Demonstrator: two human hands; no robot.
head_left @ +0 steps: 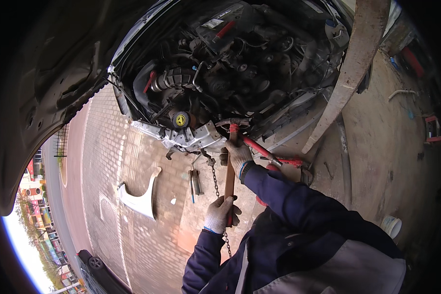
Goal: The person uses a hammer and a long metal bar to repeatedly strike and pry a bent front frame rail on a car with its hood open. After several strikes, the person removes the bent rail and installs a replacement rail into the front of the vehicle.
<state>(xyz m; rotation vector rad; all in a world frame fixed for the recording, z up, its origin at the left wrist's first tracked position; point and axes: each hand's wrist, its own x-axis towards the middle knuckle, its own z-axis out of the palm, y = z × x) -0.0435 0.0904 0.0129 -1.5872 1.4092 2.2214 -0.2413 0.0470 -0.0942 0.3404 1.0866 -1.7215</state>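
A hammer with a long wooden handle [230, 181] is in both my gloved hands, its head [232, 121] up against the bent front edge of the car body. Red wrapping shows on the handle just below the head. My right hand [238, 156] is closed round the handle's upper part. Lower down, my left hand [219, 215] grips near the handle's end. Next to the hammer head is the dented silver front panel [198, 138]. A red bar-like tool [260, 148] slants down to the right from beside my right hand. A chain [215, 177] hangs behind the handle.
The open engine bay [220, 73] fills the top, under a raised hood [49, 73]. A wooden beam [350, 73] slants across the upper right. On the ground lie a white fender [143, 200], a cylindrical tool [196, 182], a pipe [344, 157] and a white bucket [391, 226].
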